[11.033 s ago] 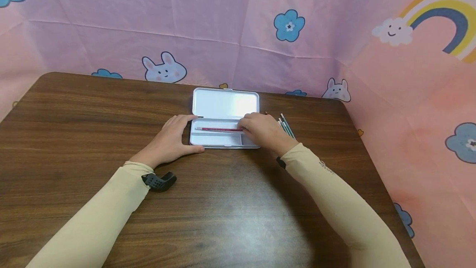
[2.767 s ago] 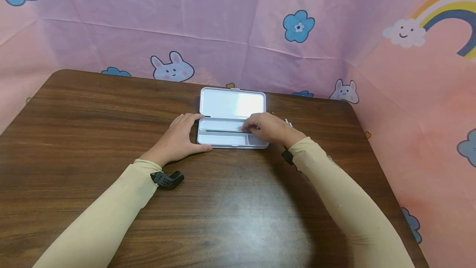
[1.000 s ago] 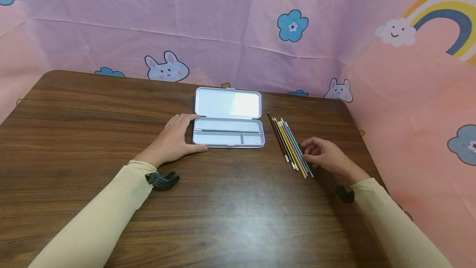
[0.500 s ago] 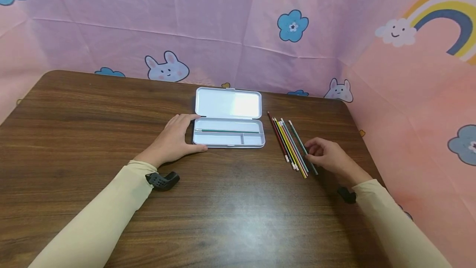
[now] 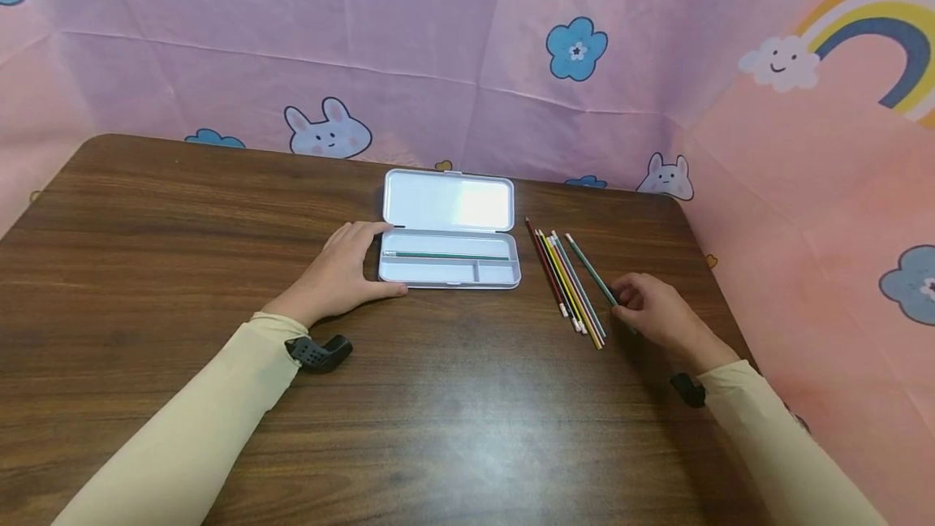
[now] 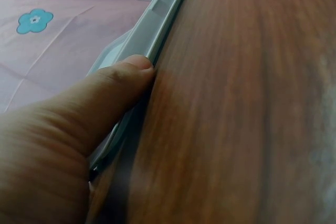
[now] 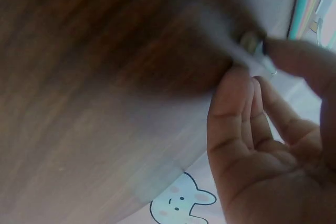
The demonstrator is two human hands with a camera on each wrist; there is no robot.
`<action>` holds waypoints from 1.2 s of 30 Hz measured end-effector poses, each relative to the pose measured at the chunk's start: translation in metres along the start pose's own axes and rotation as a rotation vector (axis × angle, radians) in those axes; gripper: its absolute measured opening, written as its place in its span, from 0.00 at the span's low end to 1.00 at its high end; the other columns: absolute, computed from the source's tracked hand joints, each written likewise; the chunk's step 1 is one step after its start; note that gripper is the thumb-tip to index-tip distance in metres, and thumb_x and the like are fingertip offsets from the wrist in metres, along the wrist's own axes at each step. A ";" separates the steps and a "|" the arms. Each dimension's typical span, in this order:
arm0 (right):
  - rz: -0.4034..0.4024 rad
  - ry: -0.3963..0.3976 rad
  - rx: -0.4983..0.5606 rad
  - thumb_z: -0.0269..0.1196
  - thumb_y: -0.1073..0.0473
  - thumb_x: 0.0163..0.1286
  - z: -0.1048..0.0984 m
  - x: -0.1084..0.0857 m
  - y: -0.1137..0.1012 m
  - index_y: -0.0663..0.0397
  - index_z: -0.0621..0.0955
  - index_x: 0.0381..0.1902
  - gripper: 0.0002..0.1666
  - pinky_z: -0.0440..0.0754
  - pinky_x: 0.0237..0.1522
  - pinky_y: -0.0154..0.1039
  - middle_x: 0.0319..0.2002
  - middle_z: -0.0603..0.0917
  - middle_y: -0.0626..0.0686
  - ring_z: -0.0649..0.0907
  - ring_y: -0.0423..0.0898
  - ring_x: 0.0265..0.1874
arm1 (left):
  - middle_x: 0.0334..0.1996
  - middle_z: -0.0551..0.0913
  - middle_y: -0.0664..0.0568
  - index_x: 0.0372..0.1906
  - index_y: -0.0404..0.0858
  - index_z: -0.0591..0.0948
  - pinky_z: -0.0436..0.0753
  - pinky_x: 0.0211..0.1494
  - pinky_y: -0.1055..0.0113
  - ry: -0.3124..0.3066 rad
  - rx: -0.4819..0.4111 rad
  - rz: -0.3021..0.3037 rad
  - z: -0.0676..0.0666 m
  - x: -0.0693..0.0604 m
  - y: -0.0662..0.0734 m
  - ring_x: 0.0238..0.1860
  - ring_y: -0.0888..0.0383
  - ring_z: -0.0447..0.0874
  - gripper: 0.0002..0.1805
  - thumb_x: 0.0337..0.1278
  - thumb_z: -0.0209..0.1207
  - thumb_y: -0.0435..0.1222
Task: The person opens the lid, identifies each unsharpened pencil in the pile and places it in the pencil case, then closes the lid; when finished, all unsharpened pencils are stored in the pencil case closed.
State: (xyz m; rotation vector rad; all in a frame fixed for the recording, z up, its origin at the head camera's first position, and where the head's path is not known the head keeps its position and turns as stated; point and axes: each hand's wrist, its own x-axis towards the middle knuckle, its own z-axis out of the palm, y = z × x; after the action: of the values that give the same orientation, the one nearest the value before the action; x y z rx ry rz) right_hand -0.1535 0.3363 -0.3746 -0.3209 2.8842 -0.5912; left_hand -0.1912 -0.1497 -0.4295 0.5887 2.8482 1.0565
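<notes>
A white pencil case (image 5: pixel 427 273) lies with its lid up on the brown table. One green pencil (image 5: pixel 445 256) is in its long rear compartment. My left hand (image 5: pixel 329 278) holds the case's left end, thumb (image 6: pixel 123 77) against the front side and fingers near the hinge. Farther right, my right hand (image 5: pixel 653 311) pinches another green pencil (image 5: pixel 592 269) between thumb and fingers, around its near part. That pencil slants away from the hand, its white-tipped end pointing to the back. In the right wrist view the pencil is blurred between the fingertips.
Several loose pencils (image 5: pixel 568 286), red, black, yellow and green, lie side by side between the case and my right hand. Patterned pink cloth (image 5: pixel 438 63) hangs behind the table and along its right side. The case's raised lid (image 5: pixel 431 200) leans toward the back.
A pencil in the case's rear compartment was set down and released. My right hand moved right to the loose pencils and drew one green pencil away from the bundle. The left hand stayed on the case.
</notes>
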 end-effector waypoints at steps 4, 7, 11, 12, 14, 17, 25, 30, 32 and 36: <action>0.025 0.030 -0.002 0.65 0.69 0.69 0.001 -0.001 0.000 0.66 0.81 0.52 0.14 0.80 0.34 0.42 0.37 0.84 0.57 0.82 0.49 0.34 | 0.73 0.68 0.43 0.78 0.40 0.63 0.57 0.78 0.42 -0.002 0.000 -0.003 0.000 0.000 -0.001 0.73 0.44 0.62 0.56 0.50 0.74 0.62; 0.031 0.036 -0.001 0.63 0.70 0.70 0.000 -0.001 -0.001 0.65 0.82 0.50 0.12 0.79 0.34 0.41 0.36 0.84 0.55 0.81 0.48 0.34 | 0.73 0.68 0.43 0.79 0.41 0.62 0.56 0.79 0.42 -0.007 0.003 -0.009 0.001 0.000 -0.001 0.74 0.44 0.62 0.57 0.49 0.74 0.62; 0.037 0.030 -0.030 0.63 0.69 0.70 -0.002 0.001 -0.001 0.63 0.83 0.49 0.11 0.78 0.37 0.43 0.37 0.84 0.55 0.81 0.50 0.36 | 0.73 0.67 0.43 0.79 0.41 0.62 0.57 0.79 0.42 -0.007 0.002 -0.017 -0.001 -0.001 -0.001 0.74 0.44 0.62 0.56 0.50 0.74 0.61; 0.037 0.026 -0.032 0.63 0.69 0.70 -0.002 0.002 -0.001 0.63 0.83 0.50 0.11 0.79 0.38 0.44 0.38 0.84 0.56 0.81 0.51 0.37 | 0.73 0.67 0.43 0.79 0.41 0.62 0.57 0.78 0.41 -0.008 0.000 -0.015 -0.001 -0.001 0.000 0.73 0.44 0.62 0.56 0.50 0.74 0.61; 0.039 0.025 -0.040 0.63 0.69 0.70 -0.002 0.002 0.000 0.63 0.83 0.50 0.11 0.79 0.38 0.44 0.39 0.84 0.57 0.81 0.52 0.38 | 0.73 0.67 0.43 0.78 0.40 0.62 0.57 0.78 0.41 -0.009 0.000 -0.012 -0.002 -0.001 0.001 0.73 0.44 0.62 0.56 0.50 0.74 0.60; 0.040 0.039 -0.059 0.63 0.68 0.69 -0.002 0.002 0.000 0.64 0.83 0.49 0.12 0.79 0.37 0.44 0.39 0.84 0.58 0.82 0.52 0.38 | 0.73 0.67 0.43 0.78 0.40 0.62 0.57 0.78 0.41 -0.012 0.001 -0.010 -0.002 -0.002 0.003 0.73 0.44 0.62 0.56 0.51 0.74 0.60; -0.004 0.150 -0.131 0.62 0.68 0.68 0.002 0.004 0.002 0.63 0.85 0.48 0.12 0.79 0.33 0.44 0.38 0.84 0.57 0.82 0.52 0.35 | 0.74 0.67 0.43 0.79 0.40 0.62 0.55 0.80 0.42 -0.012 0.003 -0.015 -0.002 -0.002 0.003 0.74 0.44 0.61 0.56 0.51 0.74 0.59; -0.038 0.223 -0.135 0.62 0.68 0.69 0.003 0.008 0.000 0.62 0.84 0.49 0.12 0.82 0.38 0.52 0.40 0.85 0.58 0.83 0.54 0.39 | 0.74 0.67 0.43 0.79 0.40 0.62 0.54 0.80 0.42 -0.016 0.001 -0.017 -0.002 -0.002 0.003 0.75 0.44 0.61 0.56 0.51 0.74 0.60; -0.052 0.258 -0.132 0.62 0.68 0.70 0.004 0.010 -0.002 0.62 0.84 0.50 0.12 0.82 0.40 0.54 0.41 0.85 0.58 0.84 0.55 0.40 | 0.74 0.67 0.43 0.79 0.40 0.62 0.54 0.80 0.42 -0.016 0.001 -0.017 -0.001 -0.002 0.003 0.75 0.44 0.61 0.56 0.51 0.74 0.61; -0.099 0.327 -0.117 0.62 0.69 0.69 0.006 0.013 -0.009 0.61 0.84 0.50 0.12 0.84 0.39 0.54 0.41 0.84 0.57 0.84 0.54 0.38 | 0.74 0.67 0.44 0.79 0.41 0.62 0.56 0.79 0.42 -0.014 0.003 -0.016 -0.001 -0.002 0.002 0.74 0.45 0.61 0.56 0.51 0.73 0.61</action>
State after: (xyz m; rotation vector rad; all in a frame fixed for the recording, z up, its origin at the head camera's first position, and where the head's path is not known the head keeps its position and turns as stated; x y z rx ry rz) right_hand -0.1636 0.3231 -0.3779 -0.4223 3.2417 -0.5354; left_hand -0.1893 -0.1494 -0.4278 0.5704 2.8377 1.0421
